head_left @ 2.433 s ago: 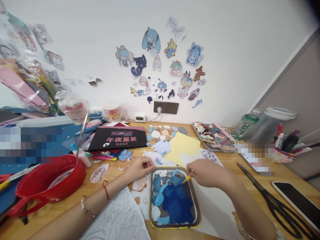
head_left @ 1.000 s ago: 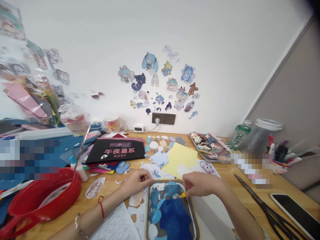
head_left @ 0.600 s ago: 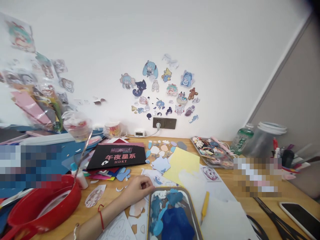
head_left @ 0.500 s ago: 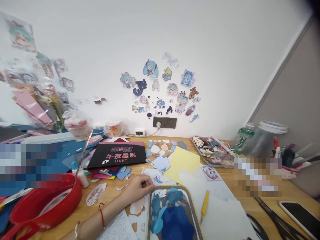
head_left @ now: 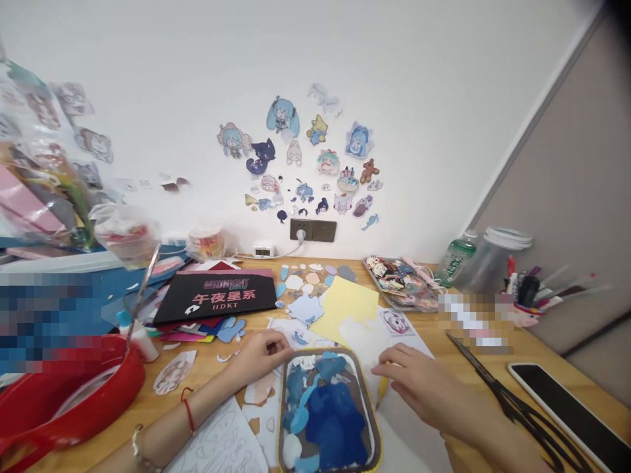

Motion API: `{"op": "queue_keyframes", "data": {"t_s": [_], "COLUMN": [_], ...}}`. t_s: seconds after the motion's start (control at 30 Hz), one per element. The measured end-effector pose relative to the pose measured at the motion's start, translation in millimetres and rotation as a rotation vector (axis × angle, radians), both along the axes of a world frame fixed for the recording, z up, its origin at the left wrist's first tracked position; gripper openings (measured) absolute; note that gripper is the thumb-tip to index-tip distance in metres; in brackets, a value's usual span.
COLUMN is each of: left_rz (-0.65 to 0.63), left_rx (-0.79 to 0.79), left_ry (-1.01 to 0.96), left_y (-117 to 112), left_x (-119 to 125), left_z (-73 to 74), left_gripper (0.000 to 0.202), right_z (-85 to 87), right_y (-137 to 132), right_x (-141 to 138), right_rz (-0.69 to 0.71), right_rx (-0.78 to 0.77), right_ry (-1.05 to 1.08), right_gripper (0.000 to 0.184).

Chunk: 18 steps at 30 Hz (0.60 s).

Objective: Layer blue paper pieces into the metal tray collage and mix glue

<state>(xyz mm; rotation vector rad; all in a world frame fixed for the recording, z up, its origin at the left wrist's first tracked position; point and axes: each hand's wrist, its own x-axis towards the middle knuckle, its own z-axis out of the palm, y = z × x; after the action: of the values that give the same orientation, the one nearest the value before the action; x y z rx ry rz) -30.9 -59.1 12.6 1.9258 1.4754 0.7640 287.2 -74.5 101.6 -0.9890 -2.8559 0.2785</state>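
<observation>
My left hand (head_left: pixel 266 353) rests at the far left corner of a shallow tray (head_left: pixel 377 441), its fingers curled; anything inside them is hidden. Blue and white paper cut-outs lie in the tray, with a large dark blue piece (head_left: pixel 336 424) on top. To the right of the tray, my right hand (head_left: pixel 411 380) has its fingers closed about the handle of a yellow craft knife (head_left: pixel 382 389), which points down toward the white paper (head_left: pixel 409 427). A sheet with line drawings (head_left: pixel 217 437) lies under my left forearm.
A red pan-like container (head_left: pixel 98 410) stands at left, near a glue bottle (head_left: pixel 142 338). Black scissors (head_left: pixel 503 394) and a phone (head_left: pixel 566 407) lie at right. Behind are a black folder (head_left: pixel 217 299), a yellow sheet (head_left: pixel 348 309) and a tray of stickers (head_left: pixel 399 282).
My right hand has come in from the lower right and reached the craft knife. The left hand stays at the tray's corner. The whole view has shifted slightly.
</observation>
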Motion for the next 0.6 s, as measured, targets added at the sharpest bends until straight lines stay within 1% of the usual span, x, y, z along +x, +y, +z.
{"op": "queue_keyframes", "data": {"t_s": [0.07,0.1,0.13,0.2,0.3,0.4,0.47,0.53,0.6], "left_rz": [0.0,0.0,0.0,-0.001,0.0,-0.001,-0.005,-0.007,-0.005], "left_rx": [0.0,-0.002,-0.002,0.0,-0.001,0.0,0.004,0.008,0.012], "left_ry": [0.005,0.004,0.002,-0.004,-0.013,-0.009,-0.008,-0.011,-0.013], "left_y": [0.6,0.6,0.5,0.1,-0.5,-0.3,0.4,1.3,2.2], "left_x": [-0.1,-0.1,0.0,0.2,0.5,-0.3,-1.2,-1.8,-1.8], "left_z": [-1.1,-1.3,-1.1,-0.1,1.7,0.6,-1.9,-4.7,-6.1], "left_gripper": [0.031,0.032,0.032,0.032,0.031,0.03,0.031,0.031,0.031], "right_z": [-22.7,-32.4,-39.8,-46.0,-40.4,-34.7,-34.4,-32.3,-23.6], "right_y": [13.2,19.1,23.7,28.7,26.3,19.6,17.3,16.2,12.6], "right_x": [5.6,7.3,8.8,11.6,11.7,-0.2,-13.9,-28.5,-40.9], "right_rz": [-0.01,-0.007,-0.004,-0.004,-0.019,-0.017,0.009,0.025,0.038], "right_rx": [0.011,0.001,-0.012,-0.039,-0.073,-0.092,-0.095,-0.087,-0.069], "right_ry": [-0.058,-0.056,-0.044,-0.005,0.095,0.203,0.21,0.171,0.137], "right_gripper": [0.029,0.024,0.021,0.016,0.015,0.015,0.014,0.013,0.013]}}
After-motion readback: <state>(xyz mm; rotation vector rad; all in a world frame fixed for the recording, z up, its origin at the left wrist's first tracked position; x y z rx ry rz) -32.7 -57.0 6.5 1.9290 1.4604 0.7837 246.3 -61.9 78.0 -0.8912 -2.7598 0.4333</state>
